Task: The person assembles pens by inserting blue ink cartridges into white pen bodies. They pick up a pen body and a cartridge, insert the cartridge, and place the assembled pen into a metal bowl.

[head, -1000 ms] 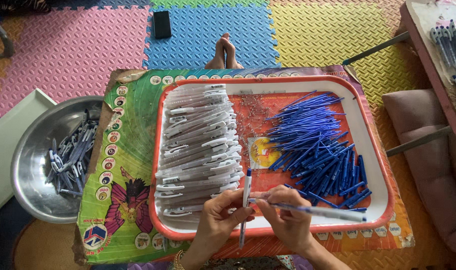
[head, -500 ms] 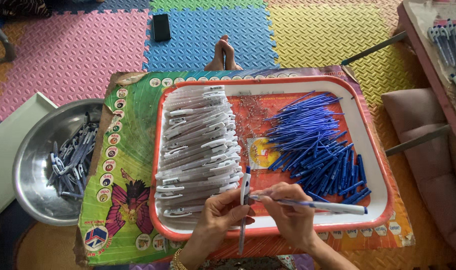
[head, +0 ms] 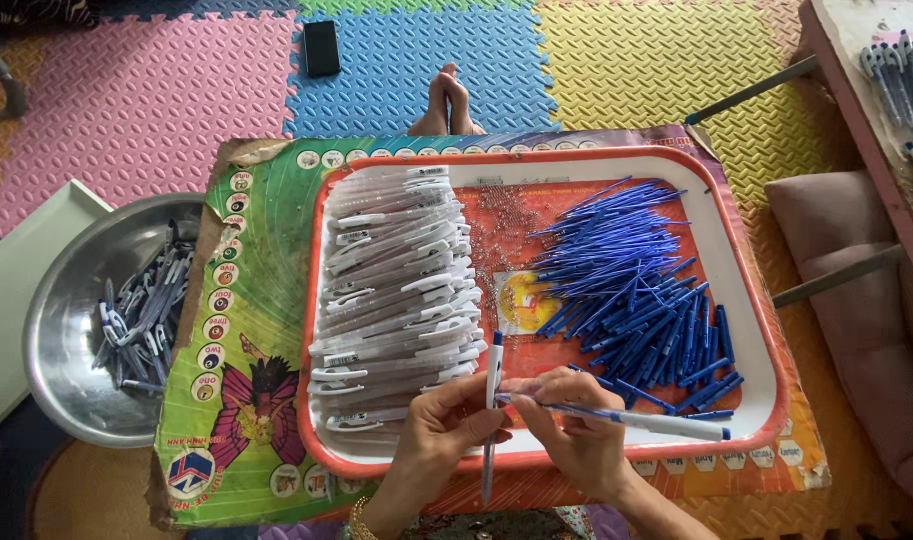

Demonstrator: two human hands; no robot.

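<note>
My left hand [head: 439, 432] holds a clear pen barrel [head: 492, 420] upright over the near rim of the red and white tray [head: 747, 290]. My right hand [head: 575, 435] grips a blue refill [head: 637, 418] that lies crosswise, its left tip meeting the barrel. A stack of clear pen barrels with white clips [head: 397, 295] fills the tray's left half. A heap of blue refills [head: 642, 290] lies in its right half. Small metal bits [head: 489, 240] are scattered between them.
The tray rests on a green printed board [head: 257, 330]. A steel bowl [head: 52, 350] at the left holds several assembled pens. A bare foot [head: 449, 100] and a black phone [head: 323, 48] lie on the coloured foam mats. A low table [head: 877, 110] with pens stands at the right.
The refill in my right hand has slid left toward the barrel. Both hands stay at the tray's near rim.
</note>
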